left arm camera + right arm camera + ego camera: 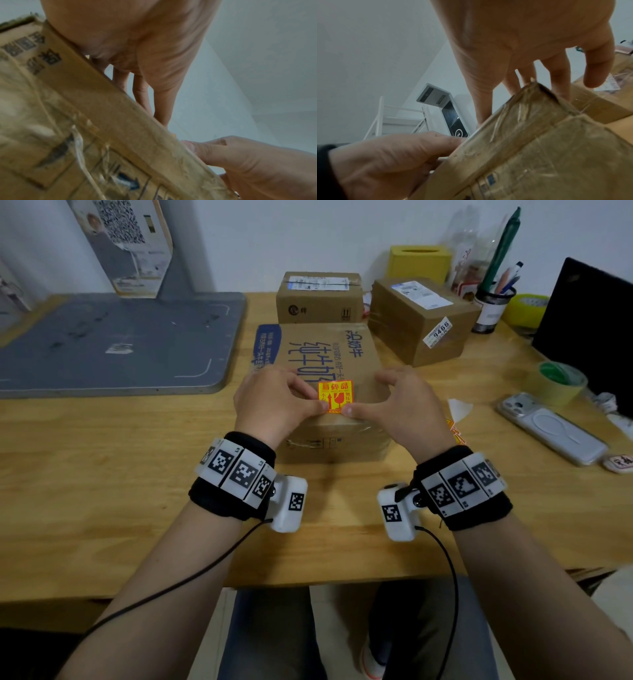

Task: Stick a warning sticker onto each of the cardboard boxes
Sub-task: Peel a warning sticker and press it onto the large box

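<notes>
A yellow and red warning sticker (pixel 335 396) lies on top of the nearest cardboard box (pixel 342 440), close to its front edge. My left hand (pixel 310 397) and right hand (pixel 369 394) rest on the box top, each thumb pressing a lower corner of the sticker. The left wrist view shows the box's front face (pixel 85 121), with the left hand (pixel 137 47) above it and the right hand (pixel 248 162) at its edge. In the right wrist view the right hand (pixel 522 40) hangs over the box corner (pixel 539 148), and the left hand (pixel 393 162) is opposite. Two more boxes (pixel 318 302) (pixel 418 326) stand behind.
A sticker sheet (pixel 457 433) and white backing paper (pixel 459 409) lie right of the box. Further right are a phone (pixel 551 428), a tape roll (pixel 560 383), a pen cup (pixel 493 306) and a dark screen (pixel 589 330). A grey board (pixel 113 344) covers the left.
</notes>
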A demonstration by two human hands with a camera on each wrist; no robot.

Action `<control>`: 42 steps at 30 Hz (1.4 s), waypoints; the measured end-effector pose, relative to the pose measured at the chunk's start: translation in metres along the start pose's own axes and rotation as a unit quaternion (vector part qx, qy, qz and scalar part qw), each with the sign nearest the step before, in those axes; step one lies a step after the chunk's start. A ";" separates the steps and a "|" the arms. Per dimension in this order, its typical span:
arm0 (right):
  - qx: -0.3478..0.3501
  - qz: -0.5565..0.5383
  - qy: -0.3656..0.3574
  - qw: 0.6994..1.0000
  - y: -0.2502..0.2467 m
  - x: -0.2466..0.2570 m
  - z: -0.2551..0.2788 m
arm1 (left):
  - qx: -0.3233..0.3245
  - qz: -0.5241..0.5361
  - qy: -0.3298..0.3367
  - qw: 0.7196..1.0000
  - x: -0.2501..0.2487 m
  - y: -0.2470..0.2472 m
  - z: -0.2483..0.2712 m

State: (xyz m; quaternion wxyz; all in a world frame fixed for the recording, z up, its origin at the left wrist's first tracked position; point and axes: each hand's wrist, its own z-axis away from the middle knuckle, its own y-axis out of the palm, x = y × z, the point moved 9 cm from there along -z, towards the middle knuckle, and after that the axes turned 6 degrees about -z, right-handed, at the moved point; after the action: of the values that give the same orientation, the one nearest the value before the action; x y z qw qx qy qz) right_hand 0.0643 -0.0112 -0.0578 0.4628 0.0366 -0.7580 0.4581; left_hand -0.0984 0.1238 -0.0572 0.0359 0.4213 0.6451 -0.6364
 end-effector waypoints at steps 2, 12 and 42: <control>-0.015 0.002 -0.046 0.999 -0.002 0.008 0.004 | -0.005 0.010 -0.012 1.000 0.002 -0.001 0.000; 0.102 0.032 -0.137 0.985 0.025 0.030 0.021 | 0.041 0.009 0.002 0.999 0.004 -0.006 -0.001; 0.118 0.183 -0.033 0.976 0.036 0.024 0.001 | 0.085 0.025 -0.006 0.996 0.003 0.009 0.001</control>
State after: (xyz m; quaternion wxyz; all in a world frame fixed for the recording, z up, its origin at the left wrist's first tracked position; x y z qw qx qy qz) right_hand 0.0322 0.0176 -0.0644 0.3387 -0.0335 -0.7073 0.6196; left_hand -0.0958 0.1226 -0.0662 0.0197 0.4349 0.5779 -0.6903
